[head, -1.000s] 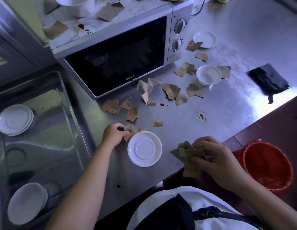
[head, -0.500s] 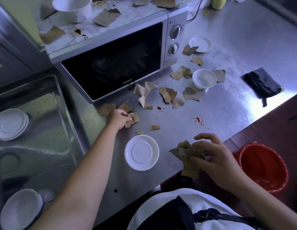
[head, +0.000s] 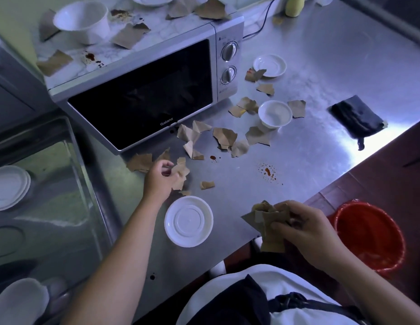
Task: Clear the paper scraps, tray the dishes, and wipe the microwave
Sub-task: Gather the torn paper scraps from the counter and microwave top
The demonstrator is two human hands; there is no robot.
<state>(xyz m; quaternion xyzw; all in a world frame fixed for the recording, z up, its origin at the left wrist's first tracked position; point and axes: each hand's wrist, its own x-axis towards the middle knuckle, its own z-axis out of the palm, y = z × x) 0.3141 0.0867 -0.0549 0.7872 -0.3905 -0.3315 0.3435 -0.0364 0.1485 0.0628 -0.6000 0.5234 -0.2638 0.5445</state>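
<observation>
At the far left a steel tray (head: 71,146) holds a stack of white plates (head: 9,186) by its left edge and another white dish (head: 18,301) in its near corner. To its right the microwave (head: 143,95) stands on the worktop (head: 333,62), door closed. Its top carries a white bowl (head: 83,19), several torn brown pieces (head: 128,36) and dark red spots (head: 90,57).

Just in front of the microwave, the left hand (head: 160,178) has its fingers curled round a paper scrap (head: 182,172), low over the worktop. A white saucer (head: 189,221) lies near the front edge, just right of that wrist. More loose scraps (head: 224,137) are scattered from the microwave's front corner towards a small white bowl (head: 274,113), with a second saucer (head: 270,65) further back and red splashes (head: 267,171) nearer the front.

The right hand (head: 307,228) grips a wad of scraps (head: 265,219) at the worktop's front edge. A dark cloth (head: 356,118) lies to the right, and a red bin (head: 371,233) stands below, beside the right hand.
</observation>
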